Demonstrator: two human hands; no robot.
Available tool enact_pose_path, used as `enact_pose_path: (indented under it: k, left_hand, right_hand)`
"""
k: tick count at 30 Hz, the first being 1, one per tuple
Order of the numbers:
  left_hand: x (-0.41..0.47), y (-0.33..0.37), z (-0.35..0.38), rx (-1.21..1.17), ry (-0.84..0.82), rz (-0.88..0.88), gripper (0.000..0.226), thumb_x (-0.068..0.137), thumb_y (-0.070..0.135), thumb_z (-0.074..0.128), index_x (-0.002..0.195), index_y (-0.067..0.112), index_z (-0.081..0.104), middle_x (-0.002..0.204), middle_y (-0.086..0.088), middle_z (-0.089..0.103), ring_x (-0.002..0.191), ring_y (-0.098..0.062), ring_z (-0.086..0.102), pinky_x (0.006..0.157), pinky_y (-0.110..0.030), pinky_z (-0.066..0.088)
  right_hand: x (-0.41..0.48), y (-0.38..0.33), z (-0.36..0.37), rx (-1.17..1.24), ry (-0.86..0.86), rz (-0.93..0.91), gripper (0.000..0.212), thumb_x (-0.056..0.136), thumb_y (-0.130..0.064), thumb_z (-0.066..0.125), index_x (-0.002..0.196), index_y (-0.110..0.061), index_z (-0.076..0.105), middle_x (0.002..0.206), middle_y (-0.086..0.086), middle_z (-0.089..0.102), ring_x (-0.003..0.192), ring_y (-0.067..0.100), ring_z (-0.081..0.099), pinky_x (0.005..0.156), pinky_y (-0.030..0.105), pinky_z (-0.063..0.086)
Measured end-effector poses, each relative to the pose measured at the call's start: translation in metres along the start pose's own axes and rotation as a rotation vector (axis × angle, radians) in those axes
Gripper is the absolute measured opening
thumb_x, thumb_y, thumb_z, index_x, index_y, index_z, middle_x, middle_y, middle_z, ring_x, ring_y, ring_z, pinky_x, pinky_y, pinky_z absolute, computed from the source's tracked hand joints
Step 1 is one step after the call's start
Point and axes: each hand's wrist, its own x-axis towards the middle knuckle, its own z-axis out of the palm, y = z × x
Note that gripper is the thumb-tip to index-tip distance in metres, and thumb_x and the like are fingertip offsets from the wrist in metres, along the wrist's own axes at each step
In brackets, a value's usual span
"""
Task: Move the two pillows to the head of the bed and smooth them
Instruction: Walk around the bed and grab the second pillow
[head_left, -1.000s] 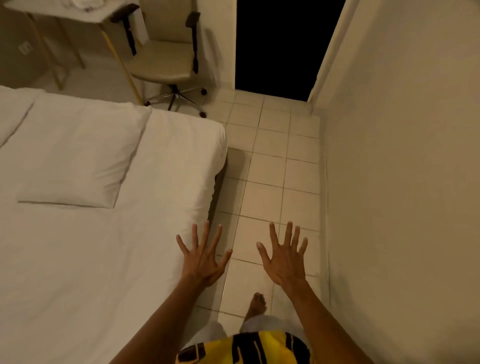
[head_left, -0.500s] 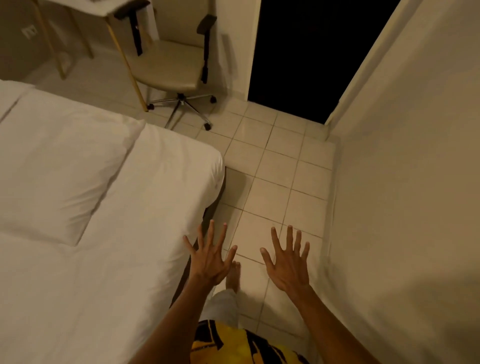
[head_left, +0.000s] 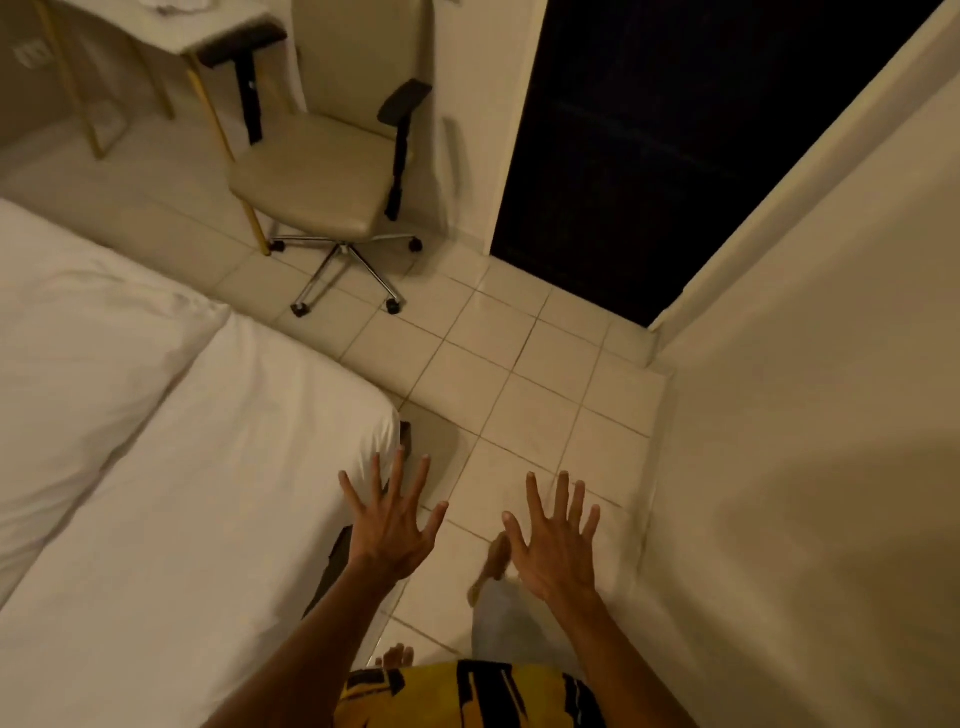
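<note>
At the bed's corner, both hands are raised palms-down in front of the body, holding nothing. Left hand (head_left: 393, 525) hovers over the corner of the bed (head_left: 218, 509), fingers (head_left: 399, 475) spread wide, overlapping the mattress edge in view; can't tell if it touches the sheet. Right hand (head_left: 556, 538) is out over the tiled floor (head_left: 540, 395), fingers (head_left: 561, 499) also splayed, well apart from the bed.

One pillow (head_left: 78, 374) lies flat on the bed at the left, white, slightly wrinkled on top, its right edge running diagonally across the sheet. It's well apart from both hands. Only one pillow is clear here; a white edge at the far left upper side may be more bedding, can't tell.

Bed sheet is white and mostly smooth near the hands. A dark base shows below the mattress corner, just under the left hand.

Beyond the bed: beige office chair (head_left: 322, 182) with black armrests on a chrome wheeled base, standing on the tiles. A desk (head_left: 197, 31) with thin gold legs sits beside the chair, something white on top, too cropped to identify. Dark open doorway (head_left: 675, 145) to the right of the chair. Plain wall (head_left: 831, 415) fills the right side.

Bottom edge: yellow-and-black patterned garment (head_left: 467, 696), a bare foot (head_left: 397, 656) on the tiles near the bed, the other foot blurred between the hands.
</note>
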Motion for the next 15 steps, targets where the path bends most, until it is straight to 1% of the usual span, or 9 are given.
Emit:
enact_pose_path:
  k: [2, 5, 7, 8, 9, 10, 11, 13, 15]
  left_hand:
    - [0.035, 0.018, -0.010, -0.001, 0.002, -0.013, 0.086, 0.076, 0.075, -0.021, 0.152, 0.036, -0.008, 0.163, -0.005, -0.012, 0.148, -0.037, -0.011, 0.108, -0.070, -0.012]
    - [0.078, 0.040, -0.035, -0.024, -0.007, -0.050, 0.090, 0.071, 0.075, -0.026, 0.151, 0.037, -0.014, 0.160, -0.004, -0.023, 0.147, -0.035, -0.019, 0.110, -0.069, -0.013]
    - [0.109, 0.054, -0.046, -0.082, 0.030, -0.122, 0.087, 0.076, 0.076, -0.020, 0.153, 0.037, -0.009, 0.160, -0.004, -0.020, 0.147, -0.035, -0.017, 0.110, -0.070, -0.011]
    - [0.126, 0.061, -0.053, -0.098, 0.062, -0.159, 0.084, 0.081, 0.076, -0.013, 0.154, 0.037, -0.001, 0.161, -0.005, -0.013, 0.148, -0.036, -0.011, 0.110, -0.072, -0.006]
    - [0.144, 0.065, -0.060, -0.115, 0.084, -0.187, 0.081, 0.085, 0.075, -0.005, 0.154, 0.036, 0.006, 0.162, -0.006, -0.005, 0.148, -0.036, -0.005, 0.110, -0.073, -0.003]
    - [0.159, 0.067, -0.065, -0.138, 0.059, -0.216, 0.078, 0.087, 0.074, -0.001, 0.154, 0.035, 0.008, 0.163, -0.005, -0.003, 0.148, -0.035, -0.004, 0.109, -0.074, -0.003]
    - [0.172, 0.069, -0.069, -0.146, 0.037, -0.245, 0.078, 0.086, 0.074, -0.001, 0.154, 0.036, 0.004, 0.162, -0.004, -0.008, 0.148, -0.034, -0.009, 0.109, -0.073, -0.006]
    - [0.194, 0.074, -0.072, -0.137, 0.023, -0.296, 0.083, 0.080, 0.077, -0.011, 0.152, 0.037, -0.009, 0.160, -0.003, -0.020, 0.145, -0.032, -0.020, 0.109, -0.070, -0.014]
    - [0.221, 0.077, -0.078, -0.143, 0.026, -0.314, 0.092, 0.070, 0.079, -0.023, 0.151, 0.038, -0.013, 0.159, -0.003, -0.024, 0.145, -0.033, -0.022, 0.107, -0.068, -0.019]
  right_hand:
    - [0.044, 0.012, -0.015, -0.005, -0.007, -0.045, 0.077, 0.090, -0.071, -0.001, 0.156, -0.032, -0.009, 0.163, 0.017, -0.016, 0.148, 0.037, -0.018, 0.117, 0.058, -0.010]
    - [0.101, 0.025, -0.042, -0.040, -0.027, -0.110, 0.073, 0.093, -0.069, 0.005, 0.155, -0.033, -0.012, 0.161, 0.016, -0.019, 0.148, 0.037, -0.018, 0.118, 0.059, -0.009]
    - [0.139, 0.029, -0.063, -0.034, -0.014, -0.177, 0.074, 0.093, -0.071, 0.003, 0.156, -0.033, -0.002, 0.163, 0.017, -0.009, 0.150, 0.039, -0.009, 0.118, 0.062, -0.001]
    - [0.163, 0.029, -0.075, -0.046, -0.009, -0.212, 0.076, 0.091, -0.072, 0.000, 0.156, -0.033, 0.001, 0.164, 0.017, -0.003, 0.150, 0.040, -0.005, 0.117, 0.063, 0.003]
    - [0.187, 0.029, -0.085, -0.043, -0.038, -0.229, 0.079, 0.088, -0.073, -0.006, 0.155, -0.033, 0.000, 0.164, 0.017, -0.002, 0.150, 0.040, -0.006, 0.118, 0.063, 0.002]
    - [0.208, 0.028, -0.094, -0.053, -0.080, -0.242, 0.083, 0.084, -0.074, -0.013, 0.155, -0.032, -0.004, 0.164, 0.018, -0.005, 0.149, 0.040, -0.010, 0.118, 0.062, -0.001]
    - [0.225, 0.026, -0.103, -0.074, -0.109, -0.271, 0.087, 0.080, -0.074, -0.018, 0.155, -0.031, -0.008, 0.163, 0.018, -0.009, 0.149, 0.040, -0.014, 0.118, 0.061, -0.005]
    - [0.254, 0.023, -0.117, -0.107, -0.084, -0.359, 0.092, 0.076, -0.074, -0.022, 0.156, -0.031, -0.010, 0.163, 0.018, -0.014, 0.148, 0.039, -0.018, 0.118, 0.059, -0.009]
    - [0.288, 0.015, -0.127, -0.111, -0.072, -0.420, 0.093, 0.075, -0.075, -0.022, 0.156, -0.031, -0.008, 0.162, 0.017, -0.015, 0.148, 0.038, -0.019, 0.118, 0.058, -0.011]
